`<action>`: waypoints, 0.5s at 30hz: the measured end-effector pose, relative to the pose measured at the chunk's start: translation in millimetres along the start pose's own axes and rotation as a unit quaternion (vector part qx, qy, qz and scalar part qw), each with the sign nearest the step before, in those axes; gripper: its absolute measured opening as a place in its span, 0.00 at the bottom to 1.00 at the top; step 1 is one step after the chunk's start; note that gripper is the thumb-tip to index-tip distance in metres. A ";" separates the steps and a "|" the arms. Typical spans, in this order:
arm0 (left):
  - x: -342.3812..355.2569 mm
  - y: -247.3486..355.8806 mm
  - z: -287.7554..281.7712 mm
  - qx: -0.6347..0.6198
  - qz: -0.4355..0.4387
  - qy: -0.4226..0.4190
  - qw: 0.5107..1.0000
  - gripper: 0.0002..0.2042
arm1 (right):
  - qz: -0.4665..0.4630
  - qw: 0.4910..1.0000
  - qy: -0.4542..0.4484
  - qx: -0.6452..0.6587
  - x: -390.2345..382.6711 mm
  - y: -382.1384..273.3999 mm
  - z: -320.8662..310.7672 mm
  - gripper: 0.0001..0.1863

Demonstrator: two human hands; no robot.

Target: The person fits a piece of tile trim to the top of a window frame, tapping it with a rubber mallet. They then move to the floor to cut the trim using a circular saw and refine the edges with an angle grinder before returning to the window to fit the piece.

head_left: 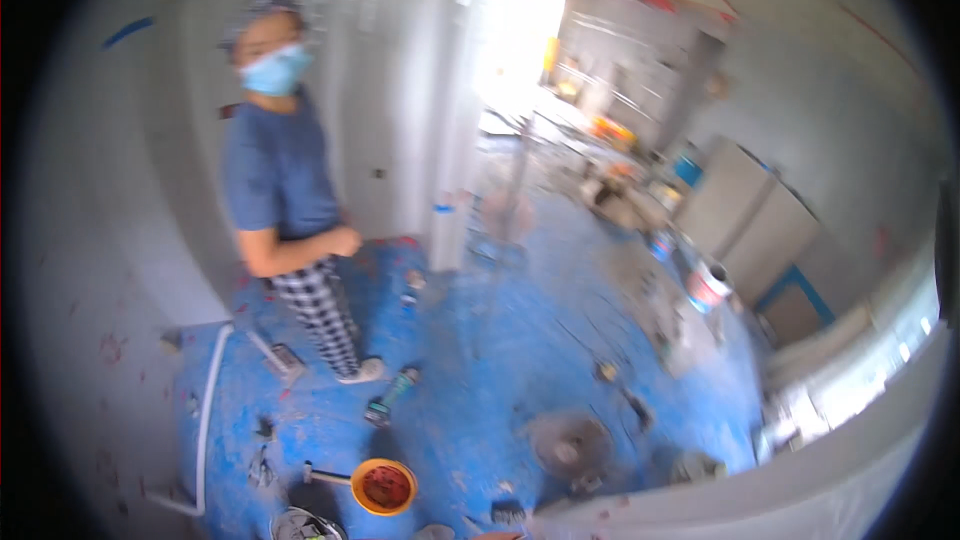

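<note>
Neither of my hands can be made out. A small skin-toned patch at the very bottom edge is too cut off and blurred to name. Nearest to me on the blue-covered floor [470,340] stands an orange bucket [385,463] with reddish stuff inside. A hammer-like tool [330,477] with a pale handle lies against its left side. Farther off is a green and black cordless power tool [392,397]. At the lower edge, a second bucket [290,525] with grey contents is partly cut off.
Another person [285,170] in a mask stands at the left by the grey wall [385,110]. A white pipe [209,420] runs along the floor's left side. A round grey pan-like thing [570,443] lies right of centre. At right stand a white bucket [708,287] and leaning panels [735,200].
</note>
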State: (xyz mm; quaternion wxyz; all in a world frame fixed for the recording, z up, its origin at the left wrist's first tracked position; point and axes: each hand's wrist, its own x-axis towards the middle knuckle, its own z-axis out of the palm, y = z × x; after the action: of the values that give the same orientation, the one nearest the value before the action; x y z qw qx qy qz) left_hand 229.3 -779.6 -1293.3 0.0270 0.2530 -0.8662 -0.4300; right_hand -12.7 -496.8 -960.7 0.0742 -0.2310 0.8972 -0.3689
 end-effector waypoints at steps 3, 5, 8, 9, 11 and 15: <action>43.8 83.0 13.9 -0.138 0.244 -0.082 0.956 0.21 | -0.016 0.913 0.221 0.343 -30.8 -94.0 -56.2 0.13; 2.7 206.9 -96.8 -0.121 0.295 0.001 0.948 0.34 | -0.067 0.828 0.287 0.478 -27.0 -130.8 -83.3 0.13; 0.0 263.6 -101.4 -0.135 0.342 -0.014 0.930 0.36 | -0.218 0.747 0.228 0.585 -44.6 -153.4 -140.5 0.10; 3.4 273.0 -89.0 -0.126 0.408 -0.054 0.903 0.32 | -0.258 0.719 0.229 0.604 -63.7 -153.6 -158.8 0.10; 6.3 291.9 -62.9 -0.205 0.524 -0.130 0.817 0.22 | -0.278 0.665 0.309 0.620 -98.5 -155.9 -190.2 0.11; -21.2 330.1 -15.2 -0.359 0.448 -0.314 0.756 0.22 | -0.293 0.638 0.411 0.581 -156.3 -135.4 -234.2 0.12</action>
State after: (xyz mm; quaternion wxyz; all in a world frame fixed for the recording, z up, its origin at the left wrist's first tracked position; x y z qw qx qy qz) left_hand 114.7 -615.1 -1029.8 0.0316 -0.3413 -0.6221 -0.7039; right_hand 102.8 -360.5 -704.3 -0.2953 -0.2154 0.3210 -0.8737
